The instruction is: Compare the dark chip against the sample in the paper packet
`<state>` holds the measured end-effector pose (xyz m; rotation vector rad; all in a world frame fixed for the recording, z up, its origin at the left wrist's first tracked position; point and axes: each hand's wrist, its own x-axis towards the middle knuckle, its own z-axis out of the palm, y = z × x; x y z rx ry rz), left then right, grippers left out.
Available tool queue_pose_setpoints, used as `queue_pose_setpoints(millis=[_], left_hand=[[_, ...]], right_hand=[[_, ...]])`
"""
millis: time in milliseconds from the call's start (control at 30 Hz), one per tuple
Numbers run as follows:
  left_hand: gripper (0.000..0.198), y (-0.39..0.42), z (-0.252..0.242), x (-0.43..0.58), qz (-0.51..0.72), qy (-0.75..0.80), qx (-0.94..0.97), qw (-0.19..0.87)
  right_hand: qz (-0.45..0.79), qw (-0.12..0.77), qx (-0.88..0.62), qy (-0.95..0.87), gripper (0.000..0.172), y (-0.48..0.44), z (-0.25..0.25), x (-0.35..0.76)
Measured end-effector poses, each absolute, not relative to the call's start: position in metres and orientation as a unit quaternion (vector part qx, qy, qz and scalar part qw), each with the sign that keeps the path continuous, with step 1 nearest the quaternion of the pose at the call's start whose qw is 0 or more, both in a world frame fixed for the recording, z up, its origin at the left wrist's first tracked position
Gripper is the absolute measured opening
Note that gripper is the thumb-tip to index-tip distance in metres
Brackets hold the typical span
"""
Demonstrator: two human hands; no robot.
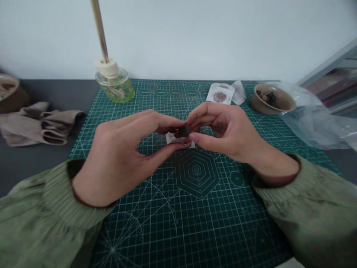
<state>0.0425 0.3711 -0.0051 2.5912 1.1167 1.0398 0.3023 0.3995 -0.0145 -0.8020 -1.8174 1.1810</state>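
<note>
Between my fingertips is a small dark brown lump, its kind not clear. My left hand pinches it from the left, with the thumb low and the fingers above. From the right, the thumb and forefinger of my right hand close on the same lump. Just beneath the fingertips a small white paper square with brown stains lies on the green cutting mat, partly hidden by my fingers.
A reed diffuser bottle stands at the back left. Far left lie a folded brown cloth and a bowl. Back right hold stained white papers, a brown bowl with dark pieces, and a clear plastic bag.
</note>
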Motion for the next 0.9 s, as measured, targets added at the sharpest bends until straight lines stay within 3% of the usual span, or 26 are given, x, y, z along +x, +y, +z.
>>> queue_pose_setpoints(millis=[200, 367, 500, 600, 700, 900], left_hand=[[0.004, 0.369, -0.004, 0.044, 0.378, 0.368, 0.845, 0.087], [0.007, 0.369, -0.003, 0.045, 0.388, 0.356, 0.845, 0.091], [0.002, 0.371, -0.003, 0.044, 0.388, 0.375, 0.838, 0.082], [0.006, 0.377, -0.004, 0.041, 0.393, 0.376, 0.837, 0.062], [0.005, 0.384, -0.004, 0.038, 0.394, 0.36, 0.844, 0.052], [0.004, 0.378, 0.004, 0.031, 0.378, 0.32, 0.868, 0.042]], right_hand=[[0.486, 0.387, -0.3, -0.724, 0.022, 0.399, -0.015, 0.303], [0.479, 0.384, -0.286, -0.736, 0.019, 0.4, -0.017, 0.306], [0.322, 0.398, -0.351, -0.784, 0.008, 0.404, -0.018, 0.309], [0.209, 0.349, -0.358, -0.84, 0.021, 0.407, -0.019, 0.314], [0.207, 0.298, -0.315, -0.877, 0.04, 0.412, -0.024, 0.319], [0.155, 0.304, -0.335, -0.878, 0.027, 0.423, -0.039, 0.32]])
